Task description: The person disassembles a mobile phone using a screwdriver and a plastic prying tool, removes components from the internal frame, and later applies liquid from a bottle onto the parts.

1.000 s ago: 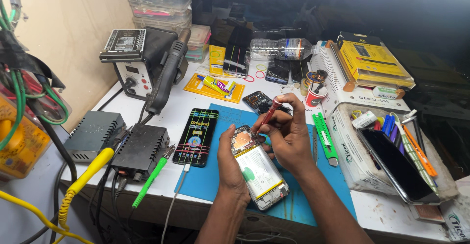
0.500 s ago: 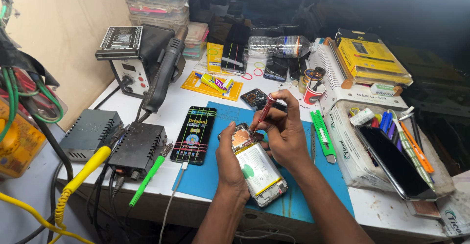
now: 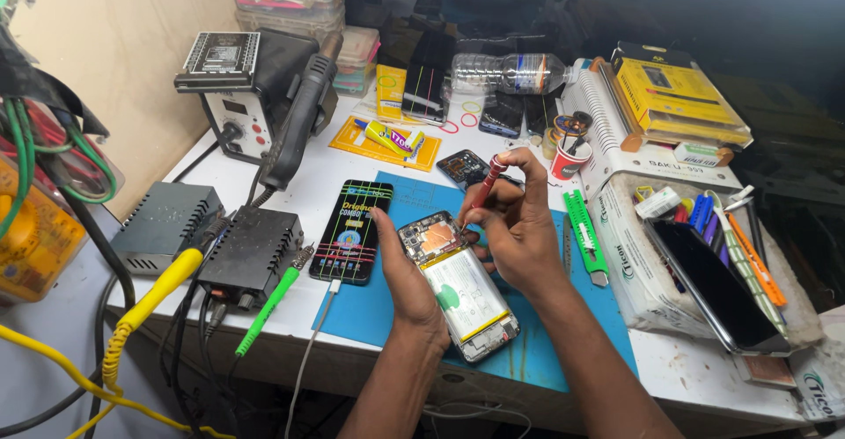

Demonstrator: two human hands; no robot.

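Opened phone [image 3: 458,285], back cover off, lying face down and slantwise on the blue work mat [image 3: 396,316] near the front edge of the white bench [image 3: 695,373]; white battery and upper circuit board exposed. Left hand [image 3: 407,272] closed lightly along the phone's left edge, steadying it, fingers reaching up past the top corner. Right hand [image 3: 519,223] closed around a red-handled screwdriver [image 3: 482,191], held upright and tilted, tip down at the board near the phone's top end. Progress, as judged: casing already opened, internal work in hand at the upper board; battery and frame still in place, no back cover refitted; whether any screws are out cannot be told at this size. Adjacent items: second phone [image 3: 354,230] with lit striped screen, just left of the left hand, cable plugged at its lower end; green-handled tool [image 3: 268,309] on the bench edge; black power unit [image 3: 251,254] and hot-air station [image 3: 242,91] to the left; green cutter [image 3: 585,236] right of the right hand; small red cup [image 3: 570,159] holding tools; clear plastic bottle [image 3: 510,73] lying at the back; dark tablet [image 3: 717,285] resting on a box at right.
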